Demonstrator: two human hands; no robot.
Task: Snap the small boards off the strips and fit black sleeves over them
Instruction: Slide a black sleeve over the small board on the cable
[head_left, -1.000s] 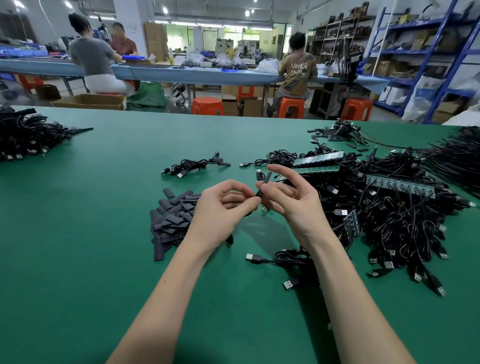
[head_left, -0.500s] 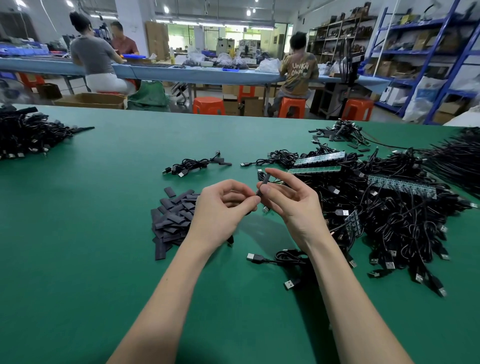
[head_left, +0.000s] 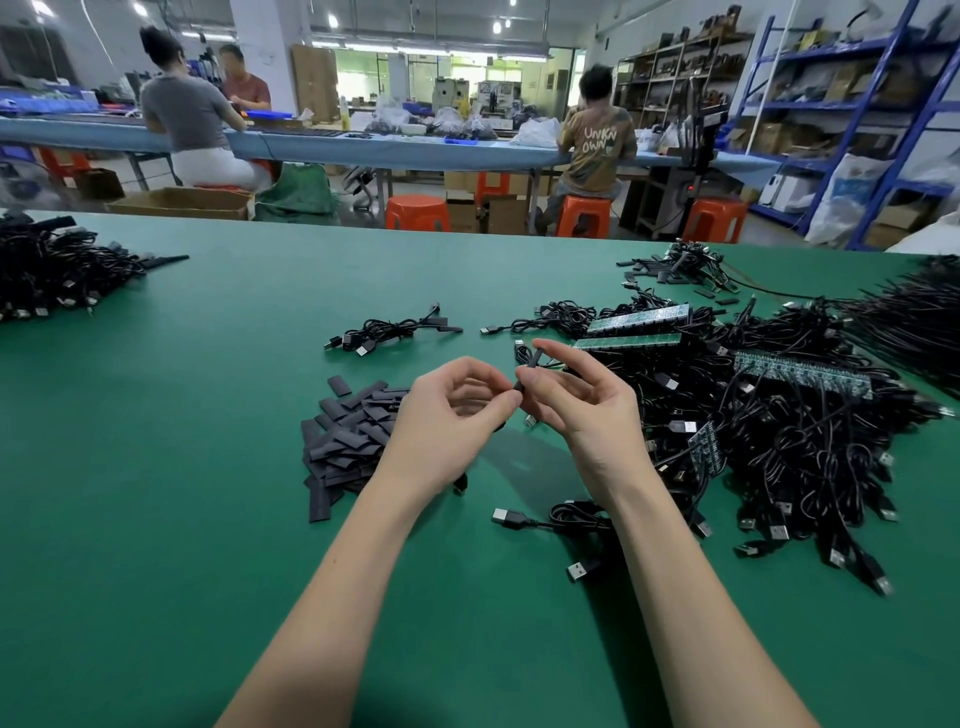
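- Little has moved since the earlier frames: both hands still meet over the middle of the green counter (head_left: 156, 467), holding the same black sleeve (head_left: 525, 370).
- At 9 o'clock, at the counter's left edge, lies a heap of black cables (head_left: 47, 275).
- Just left of the hands, at about 8 o'clock from them, sits a pile of flat black sleeves (head_left: 348, 436).
- At 11 o'clock from the hands lies a small bundle of cable (head_left: 387, 330).
- Left hand (head_left: 452, 415) has its fingers curled, thumb and forefinger pinching the sleeve's lower end.
- Right hand (head_left: 576, 405) pinches the same sleeve between thumb and forefinger, the other fingers loosely spread; whether a small board is inside I cannot tell.
- From 1 to 4 o'clock spreads a big tangle of cables (head_left: 779, 457), with green board strips (head_left: 626, 341) lying on top.
- At 12 o'clock, beyond the counter, people sit at a blue bench (head_left: 363, 145) on orange stools (head_left: 418, 213).
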